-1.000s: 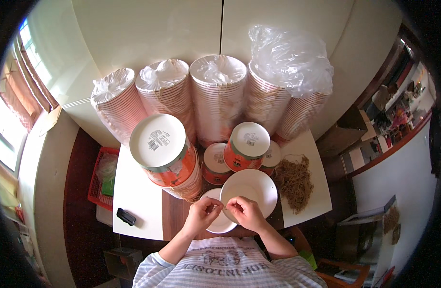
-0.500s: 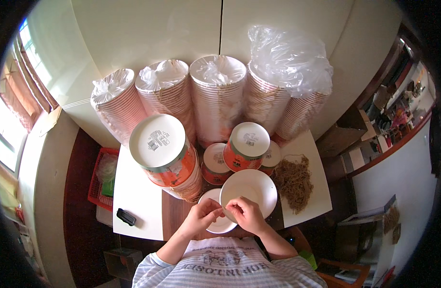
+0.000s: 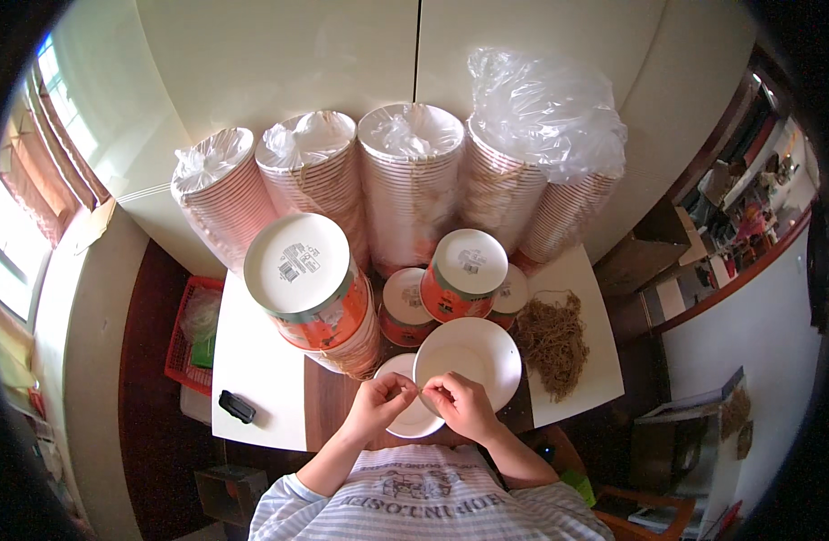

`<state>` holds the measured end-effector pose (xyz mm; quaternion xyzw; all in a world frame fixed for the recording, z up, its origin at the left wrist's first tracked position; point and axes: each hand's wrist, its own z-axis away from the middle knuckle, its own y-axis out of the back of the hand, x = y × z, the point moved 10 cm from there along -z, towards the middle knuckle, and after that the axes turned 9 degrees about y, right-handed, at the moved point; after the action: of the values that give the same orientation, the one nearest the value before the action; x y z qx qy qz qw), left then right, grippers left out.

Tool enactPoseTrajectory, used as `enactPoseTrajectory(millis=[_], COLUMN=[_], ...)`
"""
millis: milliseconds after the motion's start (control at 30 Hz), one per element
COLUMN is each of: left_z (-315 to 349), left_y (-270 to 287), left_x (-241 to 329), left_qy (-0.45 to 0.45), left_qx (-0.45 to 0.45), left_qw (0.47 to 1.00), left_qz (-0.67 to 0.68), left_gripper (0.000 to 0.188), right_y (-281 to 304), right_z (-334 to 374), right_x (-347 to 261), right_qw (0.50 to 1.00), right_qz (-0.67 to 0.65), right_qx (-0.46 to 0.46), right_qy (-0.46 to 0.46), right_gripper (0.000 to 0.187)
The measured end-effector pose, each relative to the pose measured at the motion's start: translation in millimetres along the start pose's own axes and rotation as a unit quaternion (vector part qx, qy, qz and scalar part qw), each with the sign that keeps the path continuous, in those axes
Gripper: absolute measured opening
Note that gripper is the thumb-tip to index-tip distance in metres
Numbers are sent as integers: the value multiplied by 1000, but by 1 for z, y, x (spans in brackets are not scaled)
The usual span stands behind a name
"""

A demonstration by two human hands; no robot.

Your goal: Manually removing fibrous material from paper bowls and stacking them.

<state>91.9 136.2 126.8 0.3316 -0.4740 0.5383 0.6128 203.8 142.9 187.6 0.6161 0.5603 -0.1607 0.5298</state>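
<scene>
Your clock centres on your hands, with twelve straight ahead, where a cream panelled surface with a dark seam (image 3: 279, 54) closes off the far side. Your table, white with a brown wood-look middle (image 3: 266, 379), spreads around you. From half past ten to past one, five tall stacks of nested paper tubs in clear plastic (image 3: 410, 194) line its back. A crumpled clear plastic bag (image 3: 550, 113) covers the two rightmost. Between ten and eleven, an upside-down orange paper bucket with a white base (image 3: 297, 266) tops a shorter stack, blocking your way to the left-hand tall stacks. Just beyond your right hand, a large white round bowl (image 3: 482, 356) stands between you and three smaller upturned red paper tubs (image 3: 469, 270) toward half past twelve. At two, you have a loose tangle of brown fibres (image 3: 552, 347). Partly beneath your hands sits a small white round bowl (image 3: 399, 366).

Your left hand (image 3: 385, 401) and right hand (image 3: 461, 406) nearly meet, thumbs and fingertips pinched closed on a thin pale strand (image 3: 421, 389), too small to identify, over the bowls' near edges. At nine lies a small black object (image 3: 237, 408).
</scene>
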Motion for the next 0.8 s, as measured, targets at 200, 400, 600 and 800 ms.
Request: enactPoseTrajectory(millis=[200, 400, 600, 800], left_z=[0, -1, -2, -1], left_y=[2, 4, 6, 6], left_x=[0, 0, -2, 0], left_qy=[-2, -27, -39, -55], left_qx=[14, 30, 41, 52], left_qw=[1000, 999, 998, 997], left_qz=[15, 13, 0, -9], left_gripper=[10, 10, 8, 7], right_y=[-2, -2, -6, -7], right_z=[3, 4, 3, 3], right_x=[6, 8, 8, 4], right_qw=[1000, 999, 999, 999], right_qz=[-13, -16, -6, 1], right_qx=[-1, 2, -23, -34], right_qy=[-16, -32, -31, -7], right_gripper=[10, 10, 8, 7])
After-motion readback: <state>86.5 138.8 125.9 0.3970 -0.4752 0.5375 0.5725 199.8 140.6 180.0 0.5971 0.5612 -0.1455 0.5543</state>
